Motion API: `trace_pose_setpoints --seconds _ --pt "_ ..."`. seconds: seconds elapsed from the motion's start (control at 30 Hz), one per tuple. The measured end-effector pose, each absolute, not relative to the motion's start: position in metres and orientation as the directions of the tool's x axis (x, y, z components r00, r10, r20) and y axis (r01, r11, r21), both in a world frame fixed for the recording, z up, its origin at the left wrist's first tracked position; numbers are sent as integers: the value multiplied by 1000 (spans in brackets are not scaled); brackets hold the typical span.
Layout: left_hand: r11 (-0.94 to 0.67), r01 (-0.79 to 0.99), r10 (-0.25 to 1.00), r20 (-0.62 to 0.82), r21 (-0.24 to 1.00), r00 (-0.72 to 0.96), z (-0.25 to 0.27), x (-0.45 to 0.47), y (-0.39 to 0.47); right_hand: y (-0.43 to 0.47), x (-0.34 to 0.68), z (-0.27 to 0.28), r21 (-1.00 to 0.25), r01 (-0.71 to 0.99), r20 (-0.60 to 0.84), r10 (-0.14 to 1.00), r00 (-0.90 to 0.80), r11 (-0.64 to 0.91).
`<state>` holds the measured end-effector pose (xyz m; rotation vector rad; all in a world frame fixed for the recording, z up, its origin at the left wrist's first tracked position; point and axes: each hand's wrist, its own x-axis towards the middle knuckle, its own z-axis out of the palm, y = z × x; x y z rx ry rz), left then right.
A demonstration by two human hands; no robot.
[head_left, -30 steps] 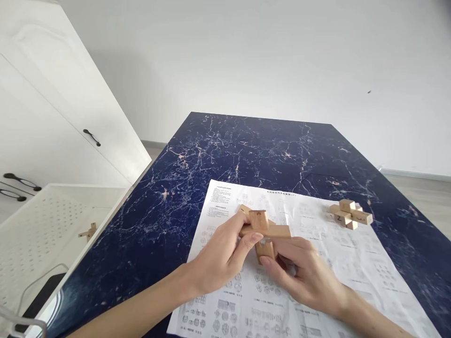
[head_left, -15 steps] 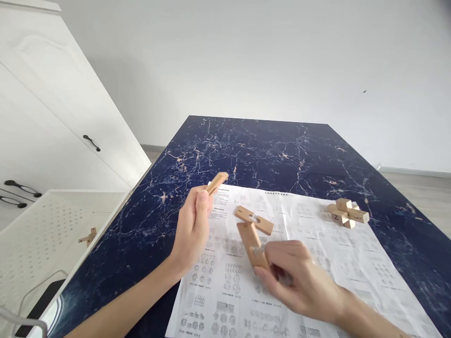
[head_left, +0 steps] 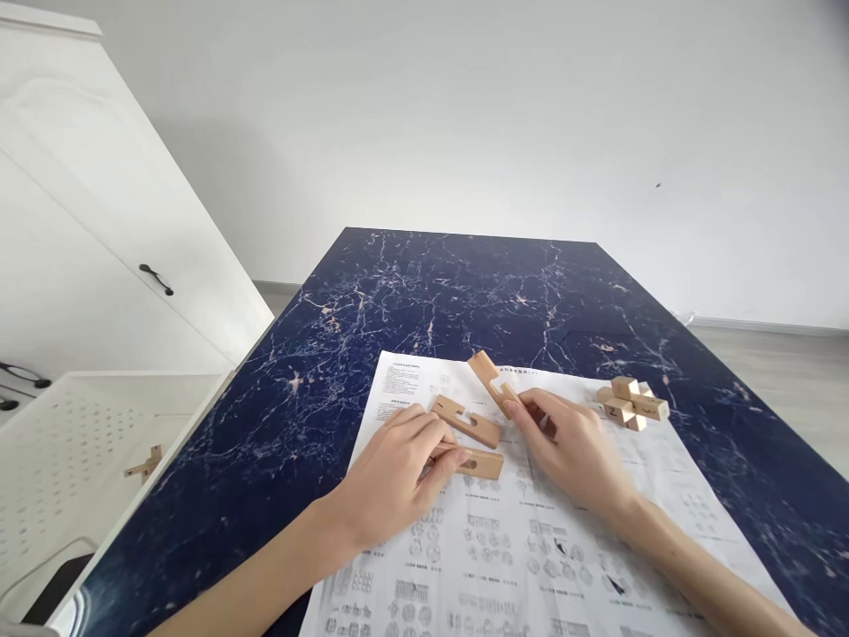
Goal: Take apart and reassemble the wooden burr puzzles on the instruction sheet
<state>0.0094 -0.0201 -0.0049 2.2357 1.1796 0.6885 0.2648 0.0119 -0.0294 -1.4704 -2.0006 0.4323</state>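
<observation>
My left hand (head_left: 404,469) is closed around one end of a flat wooden puzzle piece (head_left: 485,464) with a hole, low over the printed sheet. Just beyond it, a notched wooden puzzle piece (head_left: 487,432) lies on the paper. My right hand (head_left: 563,433) pinches the near end of another notched wooden puzzle piece (head_left: 483,364), which slants away to the upper left. The fingers hide part of both held pieces. Under everything is the white instruction sheet (head_left: 398,398), printed with small diagrams.
To the right on the sheet stands an assembled wooden burr puzzle (head_left: 624,405). The sheet rests on a dark blue marbled table (head_left: 451,301). On the left, a white perforated basket (head_left: 59,451) holds a small wooden cross-shaped piece (head_left: 146,464). Beyond is a white cabinet (head_left: 99,195).
My left hand has come down and right, bringing its piece from raised to low beside the lying one. My right hand has moved up and away, its piece now beyond the lying piece.
</observation>
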Motion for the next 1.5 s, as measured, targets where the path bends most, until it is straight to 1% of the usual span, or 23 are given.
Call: trace_pose_setpoints --seconds 0.13,0.2,0.33,0.4,0.5,0.6,0.7,0.77,0.87,1.0,1.17,1.3,1.5 --pt "-508 633 837 162 584 522 -5 9 -21 12 265 -33 -544 749 257 925 -279 377" --pt "-517 651 837 169 556 520 -5 8 -22 12 265 -34 -522 742 264 907 -329 421" --pt "-533 695 840 201 483 505 -6 9 -22 13 265 -37 -426 751 299 862 -409 504" --pt "-536 700 841 223 473 493 -7 9 -22 13 264 -37 -360 753 318 831 -456 551" --pt "-530 691 847 258 492 465 -9 9 -22 12 263 -38 -272 740 342 780 -523 615" --pt "-534 688 846 298 492 443 -11 8 -23 11 262 -38 -231 735 341 760 -553 638" --pt "-569 677 822 339 467 457 -11 9 -24 11 261 -39 -215 726 342 747 -571 653" --pt "-592 664 806 336 457 487 -9 11 -25 11 261 -40 -212 725 332 746 -578 655" --pt "-617 657 786 289 433 547 -7 15 -27 11 260 -40 -197 734 316 751 -580 650" --pt "-639 665 763 207 386 613 -7 16 -27 11 259 -39 -166 732 349 733 -584 661" --pt "-671 661 729 135 337 671 -9 14 -26 11 257 -39 -195 731 380 738 -558 654" --pt "-663 677 739 134 319 661 -10 13 -26 11 256 -38 -224 731 383 748 -542 644" --pt "-571 768 820 170 290 546 -22 -6 -13 12 257 -38 -245 727 387 753 -533 641"
